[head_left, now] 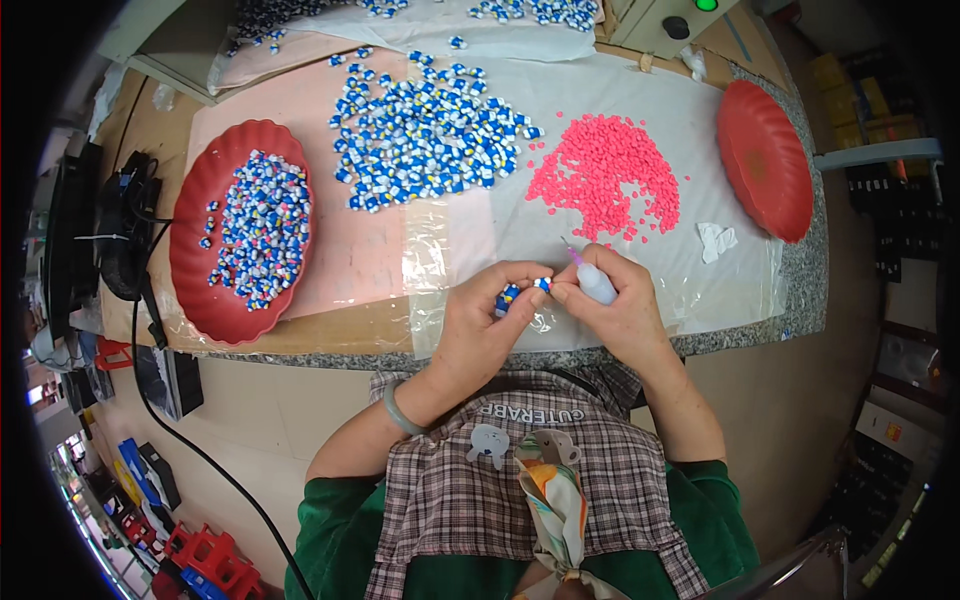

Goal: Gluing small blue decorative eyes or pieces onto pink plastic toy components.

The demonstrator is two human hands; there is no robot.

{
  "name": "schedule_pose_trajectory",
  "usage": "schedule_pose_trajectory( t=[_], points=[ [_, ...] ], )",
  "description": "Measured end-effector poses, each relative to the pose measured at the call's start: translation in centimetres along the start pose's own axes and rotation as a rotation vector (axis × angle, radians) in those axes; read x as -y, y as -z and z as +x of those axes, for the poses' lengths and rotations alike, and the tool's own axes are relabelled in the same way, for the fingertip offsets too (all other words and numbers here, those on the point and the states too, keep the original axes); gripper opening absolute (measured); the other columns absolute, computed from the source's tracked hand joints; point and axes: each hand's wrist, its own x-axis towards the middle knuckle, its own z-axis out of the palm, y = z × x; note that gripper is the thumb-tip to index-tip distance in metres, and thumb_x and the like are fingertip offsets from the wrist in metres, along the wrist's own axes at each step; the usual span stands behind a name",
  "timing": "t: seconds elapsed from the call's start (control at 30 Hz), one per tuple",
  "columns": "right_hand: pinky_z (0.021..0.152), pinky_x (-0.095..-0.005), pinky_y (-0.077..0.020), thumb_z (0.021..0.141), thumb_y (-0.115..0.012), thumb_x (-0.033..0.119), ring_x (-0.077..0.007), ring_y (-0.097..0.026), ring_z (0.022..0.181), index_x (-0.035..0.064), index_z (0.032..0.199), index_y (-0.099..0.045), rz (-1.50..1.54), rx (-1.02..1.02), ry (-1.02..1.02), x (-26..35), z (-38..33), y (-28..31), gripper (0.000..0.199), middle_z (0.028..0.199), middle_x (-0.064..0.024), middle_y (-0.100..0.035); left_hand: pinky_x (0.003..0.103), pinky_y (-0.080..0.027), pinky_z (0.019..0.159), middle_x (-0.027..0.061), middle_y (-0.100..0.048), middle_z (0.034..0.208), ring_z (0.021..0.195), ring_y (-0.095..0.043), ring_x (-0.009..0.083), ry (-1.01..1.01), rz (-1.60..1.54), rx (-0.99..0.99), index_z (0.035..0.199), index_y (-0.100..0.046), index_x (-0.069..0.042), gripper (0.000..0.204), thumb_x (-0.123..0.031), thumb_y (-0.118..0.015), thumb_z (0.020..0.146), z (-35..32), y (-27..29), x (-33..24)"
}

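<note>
Small piece [508, 297] pinched in the left hand [490, 320]: blue and white with a dark spot. Small bottle [592, 280] in the right hand [615, 310]: white body, purple tip. Pile of small pieces [430, 135], far centre: blue and white, flecks of yellow and red. Pile of beads [605, 178], right of centre: uniform bright pink. Left tray [190, 250]: red, holding like blue-and-white pieces. Right tray [765, 160]: red, plain. Work surface: pale pink sheet [350, 250] to the left, clear glossy film [480, 230] over white to the right, grey speckled stone edge [800, 290]. Bangle [397, 410] on left wrist: pale grey-green. Apron [470, 500]: brown-and-white check. Sleeves [330, 530]: dark green.
</note>
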Motion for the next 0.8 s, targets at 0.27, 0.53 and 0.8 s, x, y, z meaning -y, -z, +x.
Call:
schedule_pose_trajectory(
  t=[0.27, 0.53, 0.8],
  points=[
    [0.053, -0.0212, -0.0384, 0.085, -0.070, 0.007, -0.0034, -0.047, 0.061, 0.0045, 0.086, -0.059, 0.225, -0.033, -0.050, -1.0, -0.5, 1.4, 0.011, 0.072, 0.0039, -0.054, 0.021, -0.040, 0.056, 0.0065, -0.063, 0.091, 0.076, -0.056, 0.0125, 0.248, -0.542, 0.055, 0.097, -0.060, -0.003, 0.009, -0.009, -0.054, 0.094, 2.6, 3.7, -2.6],
    [0.057, -0.0209, -0.0386, 0.086, -0.070, 0.009, -0.0031, -0.047, 0.065, 0.0044, 0.086, -0.060, 0.185, -0.024, -0.055, -1.3, -1.0, 1.9, 0.011, 0.074, 0.0042, -0.056, 0.039, -0.048, 0.059, 0.0105, -0.056, 0.085, 0.072, -0.062, 0.0281, -0.561, 1.076, -0.086, 0.096, -0.063, -0.005, 0.022, -0.007, -0.074, 0.077, 7.7, 5.2, -4.1],
    [0.062, -0.0223, -0.0399, 0.085, -0.070, 0.009, -0.0041, -0.048, 0.070, 0.0039, 0.086, -0.060, 0.144, -0.026, 0.002, -1.6, -1.0, 2.4, 0.011, 0.076, 0.0041, -0.057, 0.037, -0.050, 0.062, 0.0086, -0.055, 0.089, 0.079, -0.062, 0.0254, -0.622, 1.357, 0.001, 0.095, -0.061, -0.005, 0.024, -0.011, -0.074, 0.075, 8.4, 4.9, -3.9]
  ],
)
